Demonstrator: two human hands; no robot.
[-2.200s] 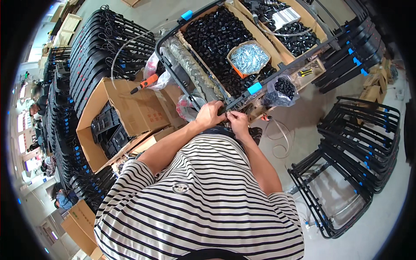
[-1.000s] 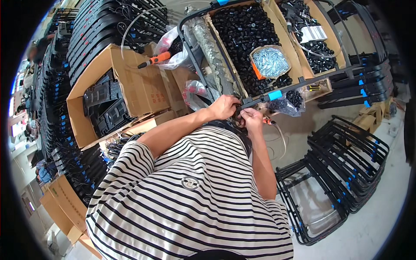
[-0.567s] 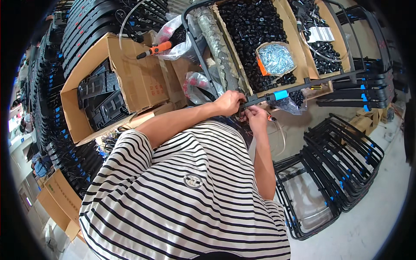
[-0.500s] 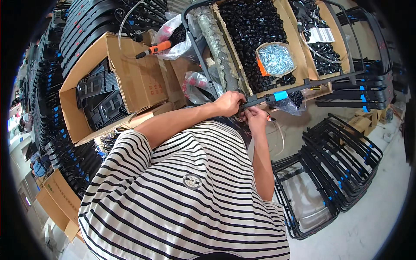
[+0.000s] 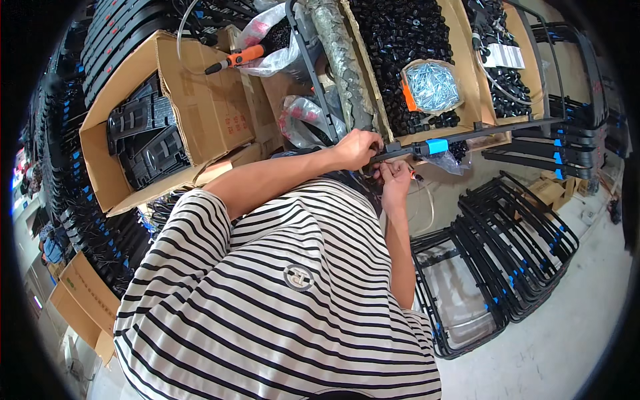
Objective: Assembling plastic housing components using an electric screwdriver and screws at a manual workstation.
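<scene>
A black tubular metal frame (image 5: 513, 126) lies across the open boxes, its near bar wrapped with blue tape (image 5: 437, 146). At the near left corner of this frame, my left hand (image 5: 357, 151) is closed, its fingers curled on the bar's end. Just below the same corner is my right hand (image 5: 396, 184), thumb and fingers pinched together. Whatever sits in that pinch is too small to make out. An orange tool tip with a pale hose (image 5: 431, 207) shows beside the right hand.
Beyond the bar, a carton holds small black plastic parts (image 5: 400, 40) and a packet of silvery screws (image 5: 433, 87). Left stand a cardboard box (image 5: 213, 107) of black panels and an orange driver (image 5: 235, 59). Stacked black frames (image 5: 507, 267) lie right. A rough-wrapped pole (image 5: 343, 60) runs alongside.
The view has shifted slightly, so the boxes and stacked frames sit a little differently in the picture. Both hands stay at the frame's corner, with the left hand's fingers slightly repositioned.
</scene>
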